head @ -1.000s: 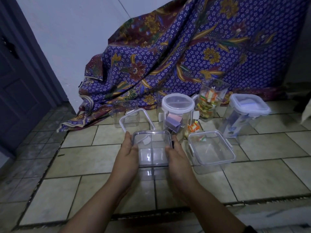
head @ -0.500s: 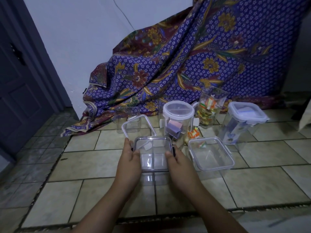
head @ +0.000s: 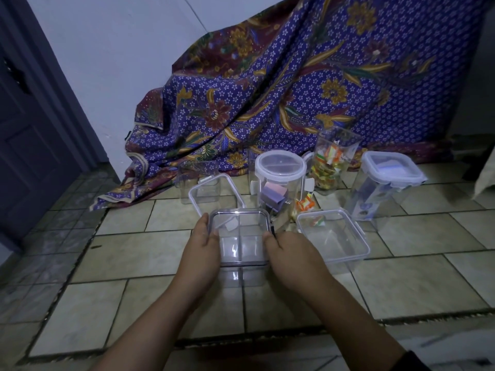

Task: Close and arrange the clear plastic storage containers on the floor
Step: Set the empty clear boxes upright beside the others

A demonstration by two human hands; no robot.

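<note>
A clear square container with a dark-rimmed lid (head: 239,236) stands on the tiled floor in front of me. My left hand (head: 201,249) grips its left side and my right hand (head: 290,254) grips its right side, thumbs over the lid's edge. To its right sits a low clear square container (head: 333,238) with a white-rimmed lid. Behind lie a loose white-rimmed lid (head: 214,194), a round lidded jar (head: 280,180) with purple blocks inside, an open tall jar of coloured sweets (head: 330,162), and a lidded tall square jar (head: 384,183).
A purple patterned cloth (head: 294,89) drapes down the wall and onto the floor behind the containers. A small open clear container (head: 198,180) stands at the cloth's edge. A dark door (head: 29,124) is at the left. Loose sweets (head: 304,204) lie between the jars.
My hands stay on the dark-rimmed container; the thumbs have shifted slightly along the lid's sides. The view has tilted a little; nothing else has moved.
</note>
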